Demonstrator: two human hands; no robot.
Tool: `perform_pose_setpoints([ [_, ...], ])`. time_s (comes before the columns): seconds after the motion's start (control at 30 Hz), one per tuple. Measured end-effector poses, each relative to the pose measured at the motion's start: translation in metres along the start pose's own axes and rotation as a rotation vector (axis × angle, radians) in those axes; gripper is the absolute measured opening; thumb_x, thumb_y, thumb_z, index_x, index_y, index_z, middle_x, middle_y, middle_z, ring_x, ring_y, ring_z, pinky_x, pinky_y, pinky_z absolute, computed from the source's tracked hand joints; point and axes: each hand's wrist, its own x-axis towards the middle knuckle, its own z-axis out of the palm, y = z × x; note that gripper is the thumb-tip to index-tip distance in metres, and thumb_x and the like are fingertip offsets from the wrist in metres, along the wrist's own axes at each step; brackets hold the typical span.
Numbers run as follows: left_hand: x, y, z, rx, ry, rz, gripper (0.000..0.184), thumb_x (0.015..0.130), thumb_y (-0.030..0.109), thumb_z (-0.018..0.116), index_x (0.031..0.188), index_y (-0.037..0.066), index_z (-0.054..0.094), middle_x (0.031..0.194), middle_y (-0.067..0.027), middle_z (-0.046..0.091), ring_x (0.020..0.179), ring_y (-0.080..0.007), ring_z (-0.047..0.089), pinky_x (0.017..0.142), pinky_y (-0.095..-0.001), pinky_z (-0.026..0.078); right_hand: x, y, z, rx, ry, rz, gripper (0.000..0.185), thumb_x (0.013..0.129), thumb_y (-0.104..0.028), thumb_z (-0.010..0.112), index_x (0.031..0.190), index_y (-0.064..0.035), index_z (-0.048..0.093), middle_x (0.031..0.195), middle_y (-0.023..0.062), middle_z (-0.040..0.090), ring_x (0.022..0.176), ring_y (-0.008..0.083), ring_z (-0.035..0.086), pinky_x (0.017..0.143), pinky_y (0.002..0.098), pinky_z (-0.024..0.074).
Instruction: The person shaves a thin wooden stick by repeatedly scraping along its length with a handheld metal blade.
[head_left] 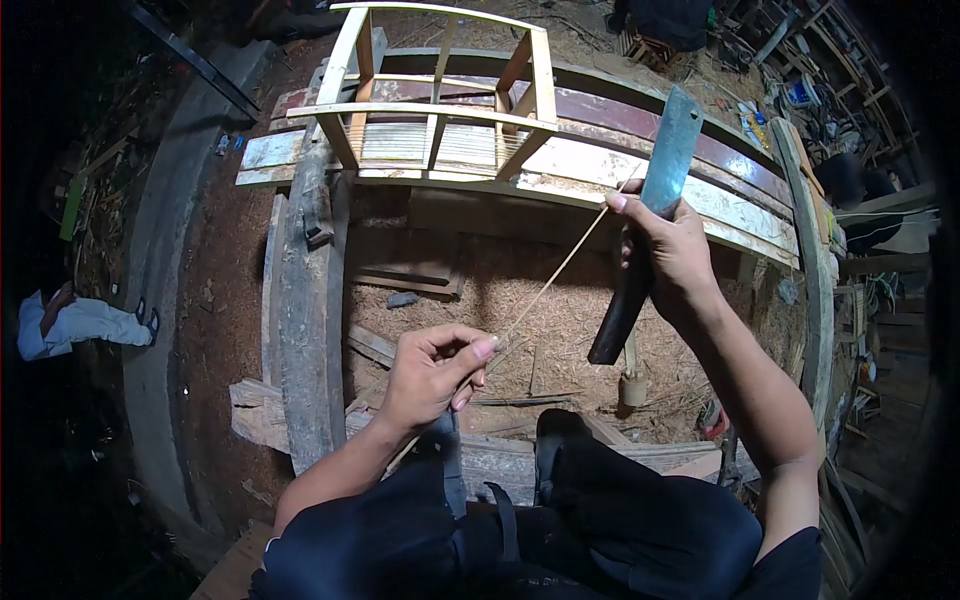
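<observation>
Here | left grip (435,375) pinches strip (548,283) | right grip (680,250) holds cleaver (672,150) (strip pinched too) | wooden frame (400,108), thin rods (395,143) within

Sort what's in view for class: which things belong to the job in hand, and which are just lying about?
Job, apparently:
cleaver, in the right hand
thin strip, running to the left hand
wooden frame, possibly

Lying about, apparently:
wood shavings
dark lump on the ground

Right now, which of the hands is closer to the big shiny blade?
The right one. The right hand grips the tool at the base of the blade. The left hand is apart from it, lower left in the picture, pinching a thin strip.
</observation>
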Motion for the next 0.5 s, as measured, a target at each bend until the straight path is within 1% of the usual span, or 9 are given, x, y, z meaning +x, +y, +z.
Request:
perform_pose_setpoints([
  [0.07, 0.0010, -0.0028, 0.0002, -0.005, 0.080, 0.029, 0.021, 0.105, 0.016, 0.065, 0.107, -0.005, 0.070, 0.068, -0.0062, 0.065, 0.044, -0.0053, 0.050, 0.042, -0.0210, 0.039, -0.0001, 0.0007, -0.0008, -0.008, 0.005, -0.003, 0.033, 0.087, -0.019, 0.086, 0.110, -0.0078, 0.065, 0.067, -0.0025, 0.058, 0.051, 0.0086, 0.056, 0.051, 0.0252, 0.0478],
  [0.1, 0.0011, -0.0026, 0.0005, -0.004, 0.081, 0.029, 0.021, 0.105, 0.016, 0.065, 0.107, -0.005, 0.070, 0.068, -0.0062, 0.065, 0.044, -0.0053, 0.050, 0.042, -0.0210, 0.039, -0.0006, 0.0015, -0.0007, -0.003, 0.014, -0.003, 0.032, 0.087, -0.018, 0.085, 0.109, -0.0079, 0.065, 0.067, -0.0025, 0.058, 0.052, 0.0085, 0.056, 0.051, 0.0252, 0.0478],
  [0.17, 0.0013, -0.0019, 0.0014, -0.003, 0.086, 0.030, 0.022, 0.106, 0.017, 0.064, 0.099, -0.004, 0.067, 0.067, -0.0070, 0.066, 0.043, -0.0053, 0.049, 0.041, -0.0213, 0.038, -0.0004, 0.0028, -0.0014, 0.002, 0.023, -0.002, 0.031, 0.087, -0.018, 0.085, 0.109, -0.0079, 0.065, 0.067, -0.0025, 0.058, 0.052, 0.0084, 0.055, 0.051, 0.0252, 0.0478],
  [0.27, 0.0028, -0.0028, 0.0010, -0.006, 0.085, 0.013, 0.023, 0.108, 0.018, 0.060, 0.098, -0.003, 0.062, 0.066, -0.0073, 0.064, 0.042, -0.0059, 0.049, 0.039, -0.0222, 0.037, 0.0003, 0.0046, -0.0034, -0.008, 0.031, -0.003, 0.029, 0.088, -0.017, 0.084, 0.108, -0.0080, 0.066, 0.066, -0.0029, 0.057, 0.052, 0.0084, 0.055, 0.051, 0.0251, 0.0476],
  [0.3, 0.0035, -0.0031, 0.0007, -0.006, 0.085, 0.014, 0.023, 0.108, 0.018, 0.060, 0.098, -0.003, 0.062, 0.066, -0.0073, 0.064, 0.042, -0.0059, 0.049, 0.039, -0.0222, 0.037, 0.0004, 0.0047, -0.0039, -0.001, 0.029, -0.004, 0.028, 0.088, -0.016, 0.084, 0.108, -0.0079, 0.066, 0.067, -0.0025, 0.058, 0.052, 0.0085, 0.056, 0.051, 0.0251, 0.0480],
  [0.37, 0.0049, -0.0040, 0.0000, 0.001, 0.077, 0.000, 0.020, 0.110, 0.019, 0.053, 0.098, 0.004, 0.055, 0.065, -0.0074, 0.062, 0.038, -0.0068, 0.045, 0.035, -0.0230, 0.034, 0.0006, 0.0040, -0.0046, 0.007, 0.027, -0.007, 0.028, 0.088, -0.016, 0.084, 0.107, -0.0078, 0.066, 0.069, -0.0021, 0.059, 0.053, 0.0085, 0.056, 0.051, 0.0252, 0.0485],
  [0.4, 0.0053, -0.0045, -0.0004, 0.001, 0.077, 0.000, 0.020, 0.110, 0.019, 0.053, 0.098, 0.004, 0.055, 0.065, -0.0074, 0.062, 0.038, -0.0068, 0.045, 0.035, -0.0230, 0.034, 0.0006, 0.0033, -0.0051, 0.011, 0.028, -0.016, 0.027, 0.088, -0.015, 0.083, 0.107, -0.0075, 0.065, 0.072, -0.0014, 0.061, 0.054, 0.0087, 0.057, 0.051, 0.0256, 0.0491],
  [0.47, 0.0059, -0.0050, -0.0009, 0.020, 0.054, -0.035, 0.021, 0.112, 0.022, 0.048, 0.100, 0.005, 0.050, 0.063, -0.0100, 0.060, 0.037, -0.0089, 0.045, 0.033, -0.0241, 0.034, 0.0013, 0.0032, -0.0070, 0.017, 0.029, -0.026, 0.027, 0.089, -0.015, 0.083, 0.107, -0.0073, 0.065, 0.074, -0.0007, 0.062, 0.055, 0.0088, 0.057, 0.051, 0.0259, 0.0497],
  [0.5, 0.0060, -0.0046, -0.0017, 0.020, 0.054, -0.035, 0.021, 0.112, 0.022, 0.048, 0.100, 0.005, 0.050, 0.063, -0.0100, 0.060, 0.037, -0.0089, 0.045, 0.033, -0.0241, 0.034, 0.0021, 0.0042, -0.0083, 0.013, 0.037, -0.021, 0.026, 0.090, -0.015, 0.082, 0.107, -0.0080, 0.064, 0.076, -0.0012, 0.062, 0.055, 0.0086, 0.056, 0.051, 0.0257, 0.0484],
])
